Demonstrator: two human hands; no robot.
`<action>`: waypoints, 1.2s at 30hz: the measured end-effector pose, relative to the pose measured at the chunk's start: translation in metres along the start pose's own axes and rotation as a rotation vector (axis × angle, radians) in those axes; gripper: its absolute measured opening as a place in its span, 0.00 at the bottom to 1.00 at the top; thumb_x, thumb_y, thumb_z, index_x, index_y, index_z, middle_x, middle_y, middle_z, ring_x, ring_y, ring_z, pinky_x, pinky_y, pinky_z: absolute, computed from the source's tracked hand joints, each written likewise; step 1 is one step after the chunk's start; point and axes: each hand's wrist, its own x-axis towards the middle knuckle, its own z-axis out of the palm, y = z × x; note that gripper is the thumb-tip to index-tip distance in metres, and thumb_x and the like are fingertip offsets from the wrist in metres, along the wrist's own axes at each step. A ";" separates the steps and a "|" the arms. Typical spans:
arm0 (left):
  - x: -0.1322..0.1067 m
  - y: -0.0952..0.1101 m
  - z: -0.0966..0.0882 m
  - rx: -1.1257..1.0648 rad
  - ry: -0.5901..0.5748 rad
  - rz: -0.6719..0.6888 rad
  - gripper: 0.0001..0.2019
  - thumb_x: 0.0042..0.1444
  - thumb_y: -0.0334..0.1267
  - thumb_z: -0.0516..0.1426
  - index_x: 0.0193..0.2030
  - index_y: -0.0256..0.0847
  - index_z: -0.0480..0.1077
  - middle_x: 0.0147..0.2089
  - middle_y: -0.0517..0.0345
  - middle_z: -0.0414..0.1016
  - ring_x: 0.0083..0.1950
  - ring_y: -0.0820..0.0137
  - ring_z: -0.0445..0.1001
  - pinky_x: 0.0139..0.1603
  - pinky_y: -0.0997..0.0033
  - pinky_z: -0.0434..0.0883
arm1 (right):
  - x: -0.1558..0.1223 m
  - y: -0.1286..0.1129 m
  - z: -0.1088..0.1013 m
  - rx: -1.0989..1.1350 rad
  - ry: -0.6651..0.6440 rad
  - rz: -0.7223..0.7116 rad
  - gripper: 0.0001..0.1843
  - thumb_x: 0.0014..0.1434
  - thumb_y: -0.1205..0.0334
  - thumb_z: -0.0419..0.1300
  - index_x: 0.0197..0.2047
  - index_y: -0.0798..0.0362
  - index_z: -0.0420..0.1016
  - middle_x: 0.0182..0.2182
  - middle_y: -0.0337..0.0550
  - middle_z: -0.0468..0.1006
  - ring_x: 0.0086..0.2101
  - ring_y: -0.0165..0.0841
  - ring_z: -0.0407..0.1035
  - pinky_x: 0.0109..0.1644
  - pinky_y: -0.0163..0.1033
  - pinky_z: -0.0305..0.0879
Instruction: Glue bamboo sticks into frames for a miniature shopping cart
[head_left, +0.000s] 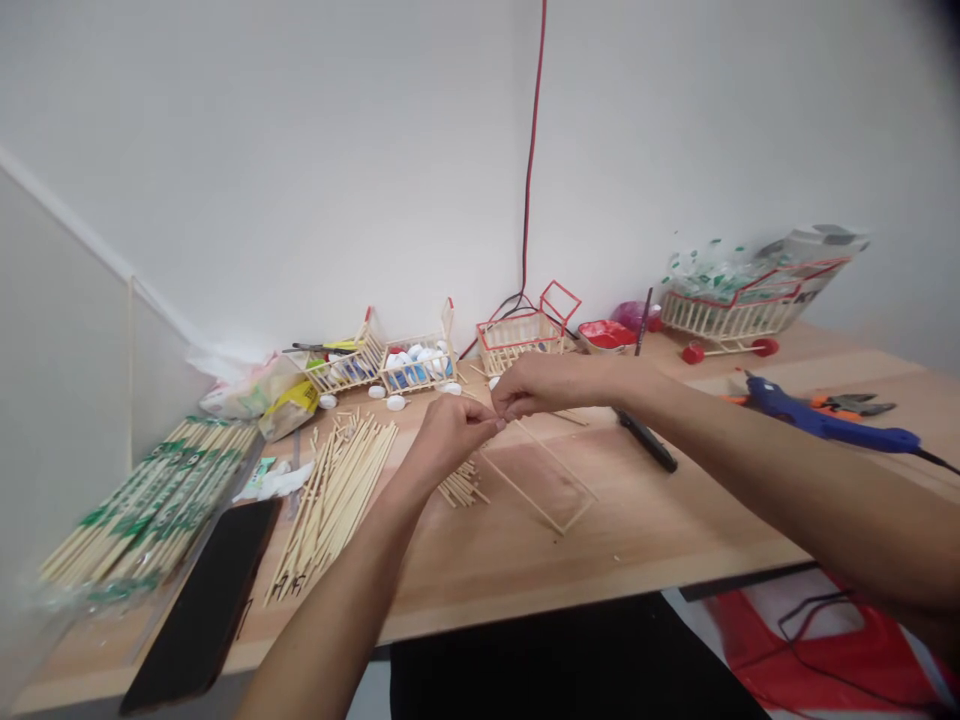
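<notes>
A narrow rectangular frame of thin wooden sticks (521, 492) lies on the table, its near corner pointing towards me. At its far end my left hand (452, 432) is closed in a pinch, thumb and fingertips on the stick frame. My right hand (531, 385) reaches in from the right and pinches at the same spot, its fingertips meeting those of the left. The exact piece between the fingertips is mostly hidden. Beside my left hand, short cut sticks (463, 485) lie in a small pile.
Long sticks (341, 495), a black phone (202, 605) and packed sticks (150, 490) lie left. Miniature stick carts (416, 365) stand along the wall. To the right are a black pen-like object (646, 440), a blue glue gun (817, 415), pliers (855, 404) and a larger cart (731, 315).
</notes>
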 end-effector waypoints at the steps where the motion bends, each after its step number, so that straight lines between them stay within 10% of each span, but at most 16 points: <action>1: 0.000 -0.001 0.001 -0.009 -0.004 -0.017 0.11 0.50 0.39 0.59 0.23 0.35 0.76 0.20 0.62 0.68 0.26 0.73 0.65 0.29 0.75 0.58 | 0.001 0.000 0.001 0.001 -0.005 0.000 0.06 0.53 0.71 0.56 0.28 0.54 0.72 0.21 0.32 0.65 0.24 0.25 0.57 0.29 0.32 0.49; 17: 0.005 -0.018 0.021 -0.098 -0.021 -0.200 0.10 0.48 0.39 0.60 0.28 0.35 0.80 0.21 0.61 0.70 0.25 0.75 0.63 0.27 0.76 0.57 | -0.016 0.006 0.014 0.038 0.117 0.191 0.19 0.61 0.59 0.58 0.54 0.56 0.72 0.46 0.50 0.79 0.42 0.35 0.73 0.41 0.36 0.63; 25: 0.005 -0.017 0.026 -0.033 -0.014 -0.186 0.09 0.49 0.37 0.59 0.25 0.35 0.78 0.23 0.60 0.74 0.28 0.73 0.68 0.30 0.75 0.60 | -0.043 0.014 0.047 -0.045 0.423 0.437 0.09 0.60 0.58 0.57 0.35 0.55 0.74 0.32 0.45 0.79 0.32 0.33 0.69 0.34 0.35 0.57; 36: 0.007 -0.011 0.029 0.188 -0.045 -0.157 0.08 0.50 0.32 0.57 0.28 0.36 0.79 0.28 0.57 0.78 0.31 0.70 0.72 0.35 0.73 0.65 | -0.040 -0.014 0.093 -0.065 0.294 0.600 0.06 0.59 0.61 0.56 0.34 0.50 0.74 0.35 0.42 0.78 0.34 0.33 0.69 0.30 0.36 0.49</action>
